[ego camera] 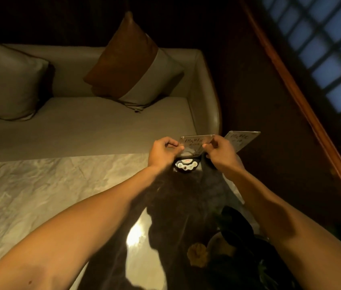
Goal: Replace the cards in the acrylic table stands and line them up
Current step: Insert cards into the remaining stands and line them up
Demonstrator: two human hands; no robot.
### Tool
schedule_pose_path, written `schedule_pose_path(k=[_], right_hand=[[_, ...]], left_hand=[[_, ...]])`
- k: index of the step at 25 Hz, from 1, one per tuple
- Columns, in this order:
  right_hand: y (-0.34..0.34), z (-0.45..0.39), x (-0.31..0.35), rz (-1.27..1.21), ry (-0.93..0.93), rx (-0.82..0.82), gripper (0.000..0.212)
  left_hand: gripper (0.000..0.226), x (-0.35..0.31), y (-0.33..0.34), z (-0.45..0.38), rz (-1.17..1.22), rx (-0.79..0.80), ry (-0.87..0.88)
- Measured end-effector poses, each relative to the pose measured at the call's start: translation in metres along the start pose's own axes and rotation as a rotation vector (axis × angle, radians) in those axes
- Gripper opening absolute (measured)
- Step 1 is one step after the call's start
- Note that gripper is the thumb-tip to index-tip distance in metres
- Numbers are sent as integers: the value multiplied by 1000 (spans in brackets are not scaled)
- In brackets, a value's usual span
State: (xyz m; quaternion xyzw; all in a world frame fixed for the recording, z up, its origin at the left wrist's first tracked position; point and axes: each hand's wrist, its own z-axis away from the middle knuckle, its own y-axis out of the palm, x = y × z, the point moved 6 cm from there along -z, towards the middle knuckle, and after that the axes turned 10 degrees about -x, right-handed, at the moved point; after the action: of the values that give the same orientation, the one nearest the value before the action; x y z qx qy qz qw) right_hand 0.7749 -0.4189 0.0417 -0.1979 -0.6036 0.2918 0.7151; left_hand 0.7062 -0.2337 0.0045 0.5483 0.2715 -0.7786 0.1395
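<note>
Both hands, left and right, pinch 1 acrylic stand; second stand beside, call-button device beneath.

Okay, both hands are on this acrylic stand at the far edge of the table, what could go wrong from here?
1. The acrylic stand, pinched at its sides by the left hand and right hand, sits near the marble table's far edge; a slip might drop it.
2. The second stand is close beside the right hand and could get knocked.
3. Dim light may hide a crooked card.
</note>
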Motion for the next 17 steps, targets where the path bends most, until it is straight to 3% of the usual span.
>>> schedule_pose_path(k=[6,9,14,17], right_hand=[[5,1,2,2,6,-21,19],[5,9,-1,20,42,9,21],[-10,35,12,150,119,-55,5],[-19,63,45,226,42,-125,17]], left_hand=[[10,3,7,-8,-67,65,18],[32,7,0,-1,-118,89,6],[23,5,-46,24,-77,108,-29],[25,-6,-88,46,-71,105,-16]])
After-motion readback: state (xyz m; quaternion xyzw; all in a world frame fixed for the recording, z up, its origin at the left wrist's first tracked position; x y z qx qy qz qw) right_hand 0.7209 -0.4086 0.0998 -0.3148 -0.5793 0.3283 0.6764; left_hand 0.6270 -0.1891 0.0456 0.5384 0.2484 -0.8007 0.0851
